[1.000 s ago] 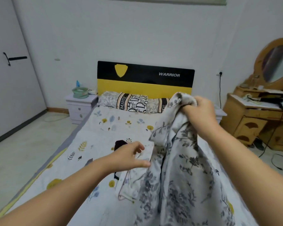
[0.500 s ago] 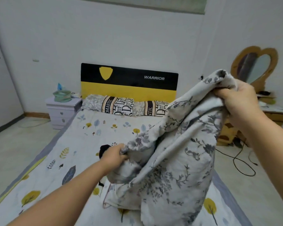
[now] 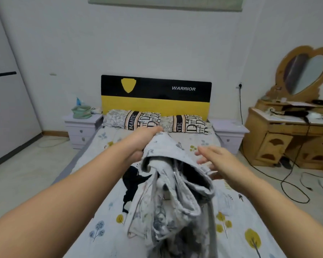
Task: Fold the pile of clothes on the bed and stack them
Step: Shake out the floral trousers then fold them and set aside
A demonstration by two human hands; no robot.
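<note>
A grey floral-print garment [image 3: 175,192] hangs bunched above the bed [image 3: 104,228], lifted at its top end. My left hand [image 3: 142,142] grips that top end, held out over the middle of the bed. My right hand [image 3: 216,161] is just right of the garment, fingers spread and straight, holding nothing. A dark navy garment [image 3: 131,181] lies on the leaf-print sheet under and left of the hanging one, partly hidden by it.
Two pillows [image 3: 144,121] lie against the black and yellow headboard [image 3: 155,97]. White nightstands [image 3: 81,127] flank the bed; the left one bears a green basket [image 3: 81,111]. A wooden dresser [image 3: 291,135] with mirror stands at right, cables [image 3: 295,185] on the floor.
My right hand has let go of the floral garment and dropped beside it. My left hand has moved up and forward, now holding the garment's top alone. The view swung left.
</note>
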